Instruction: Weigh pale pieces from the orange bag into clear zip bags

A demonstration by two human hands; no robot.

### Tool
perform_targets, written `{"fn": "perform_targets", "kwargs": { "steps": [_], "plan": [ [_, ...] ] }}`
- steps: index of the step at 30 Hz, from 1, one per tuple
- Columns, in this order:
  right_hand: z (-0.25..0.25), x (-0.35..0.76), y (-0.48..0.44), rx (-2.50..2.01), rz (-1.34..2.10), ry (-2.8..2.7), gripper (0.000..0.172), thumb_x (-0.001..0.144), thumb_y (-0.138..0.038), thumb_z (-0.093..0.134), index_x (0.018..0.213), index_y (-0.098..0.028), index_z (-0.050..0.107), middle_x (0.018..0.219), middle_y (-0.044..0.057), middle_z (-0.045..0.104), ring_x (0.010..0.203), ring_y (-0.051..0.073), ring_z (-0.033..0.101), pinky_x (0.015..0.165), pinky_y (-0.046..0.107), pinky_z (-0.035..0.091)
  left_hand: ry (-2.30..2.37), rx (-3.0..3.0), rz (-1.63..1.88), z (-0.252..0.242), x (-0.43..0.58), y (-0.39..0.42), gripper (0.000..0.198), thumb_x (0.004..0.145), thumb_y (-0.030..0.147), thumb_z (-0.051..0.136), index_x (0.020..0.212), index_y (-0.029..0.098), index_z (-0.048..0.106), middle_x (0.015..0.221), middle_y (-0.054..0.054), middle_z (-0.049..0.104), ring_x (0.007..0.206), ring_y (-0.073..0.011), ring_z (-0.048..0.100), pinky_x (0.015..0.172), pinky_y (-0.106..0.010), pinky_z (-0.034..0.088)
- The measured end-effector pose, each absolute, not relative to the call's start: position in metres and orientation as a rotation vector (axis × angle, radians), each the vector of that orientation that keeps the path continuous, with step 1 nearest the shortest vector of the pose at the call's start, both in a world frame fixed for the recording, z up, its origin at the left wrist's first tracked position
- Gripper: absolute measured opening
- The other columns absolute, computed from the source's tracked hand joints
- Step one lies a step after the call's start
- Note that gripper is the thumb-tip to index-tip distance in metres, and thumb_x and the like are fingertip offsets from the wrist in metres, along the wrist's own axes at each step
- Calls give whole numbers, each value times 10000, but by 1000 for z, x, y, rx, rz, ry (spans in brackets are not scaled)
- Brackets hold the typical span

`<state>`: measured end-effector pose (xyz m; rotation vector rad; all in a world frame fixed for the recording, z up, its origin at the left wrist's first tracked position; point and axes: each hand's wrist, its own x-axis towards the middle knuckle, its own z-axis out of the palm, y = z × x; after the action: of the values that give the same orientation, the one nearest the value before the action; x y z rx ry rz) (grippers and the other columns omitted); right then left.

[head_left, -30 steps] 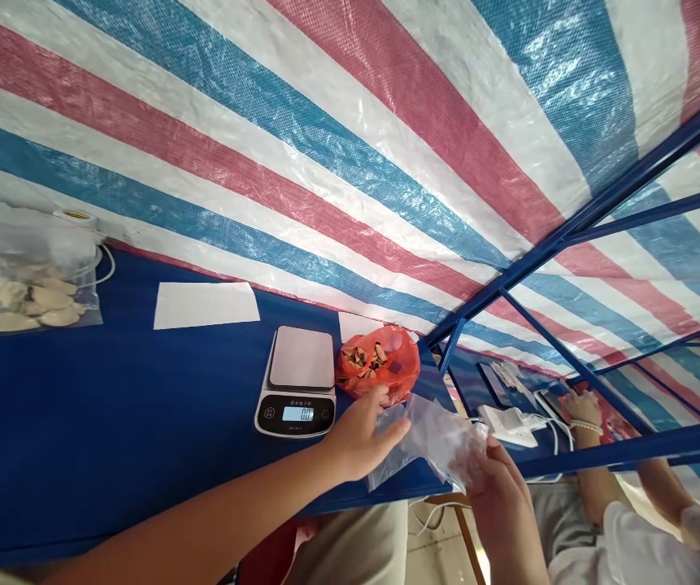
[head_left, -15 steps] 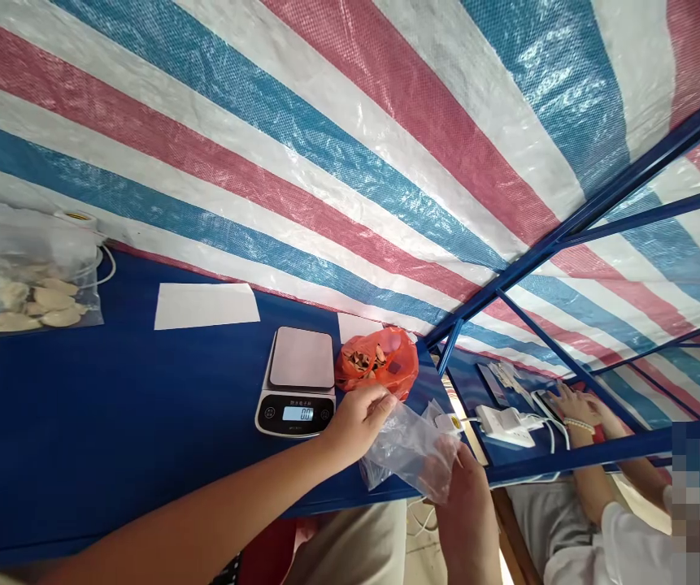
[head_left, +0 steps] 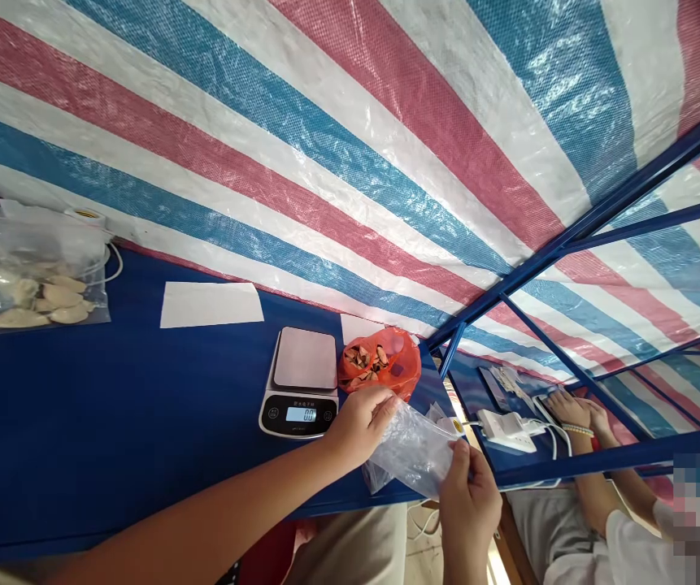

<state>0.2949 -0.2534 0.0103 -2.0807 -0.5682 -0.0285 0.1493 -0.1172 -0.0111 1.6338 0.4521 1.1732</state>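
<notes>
A clear plastic bag (head_left: 416,451) is stretched between my two hands near the table's front edge. My left hand (head_left: 365,418) pinches its left end, closed, beside the kitchen scale. The right end is gripped by my right hand (head_left: 470,487), closed with the thumb on top. Just left of my left hand stands a digital kitchen scale (head_left: 305,357) with a bare platform; its display reads 0.0. Behind my left hand sits an open red plastic bag (head_left: 407,366) holding brownish dried pieces (head_left: 367,361). More clear plastic (head_left: 377,478) lies on the table beneath the stretched bag.
On the blue table (head_left: 142,422), a clear bag of pale dried slices (head_left: 60,301) lies far left, with a white paper (head_left: 211,305) nearby. A blue metal frame (head_left: 508,280) rises at right. Beyond it are a power strip (head_left: 508,429) and a co-worker's hands (head_left: 578,410).
My right hand has turned and its thumb now shows on the bag's edge. The clear bag is drawn flatter between my hands. The view has shifted slightly.
</notes>
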Motion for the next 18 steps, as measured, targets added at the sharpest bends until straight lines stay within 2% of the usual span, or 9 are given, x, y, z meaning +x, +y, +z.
{"fn": "perform_targets", "kwargs": {
  "steps": [3,5,9,13,16,18],
  "plan": [
    [6,296,-251,-1888,277,-465,600,818,-795,602,915,-219,740,628,20,639,552,202,576,518,300,460,451,1625,1177,-11,149,-117,423,1054,439,421,707,199,396,676,24,400,651,-121,387,645,-287,298],
    [2,295,-249,-1761,449,-399,607,750,-802,678,871,-208,719,558,-13,577,487,175,525,462,287,433,456,1623,1179,-11,149,-116,420,1056,437,418,711,198,400,681,24,408,653,-120,392,650,-286,301],
    [0,295,-248,-1699,401,-457,542,750,-745,754,801,-212,670,509,-69,439,432,108,373,400,249,310,476,1622,1181,-11,149,-116,415,1061,438,409,724,195,415,690,22,434,665,-121,415,662,-285,309],
    [-2,307,-252,-1745,328,-457,600,762,-794,699,824,-198,697,503,-60,461,426,120,406,409,260,337,511,1625,1189,-13,149,-115,434,1061,448,413,707,197,413,662,27,410,657,-126,405,660,-286,315],
    [-6,321,-255,-1606,576,-474,684,719,-844,675,851,-175,723,567,-16,562,486,158,529,472,287,453,515,1618,1205,-15,150,-114,429,1061,448,417,717,194,446,668,22,435,662,-128,422,662,-282,328],
    [-9,327,-257,-1541,698,-483,666,712,-820,696,847,-169,735,654,18,626,573,181,594,543,313,517,510,1619,1209,-16,150,-114,427,1062,450,416,728,190,475,684,14,470,670,-129,438,670,-282,338]
  ]
}}
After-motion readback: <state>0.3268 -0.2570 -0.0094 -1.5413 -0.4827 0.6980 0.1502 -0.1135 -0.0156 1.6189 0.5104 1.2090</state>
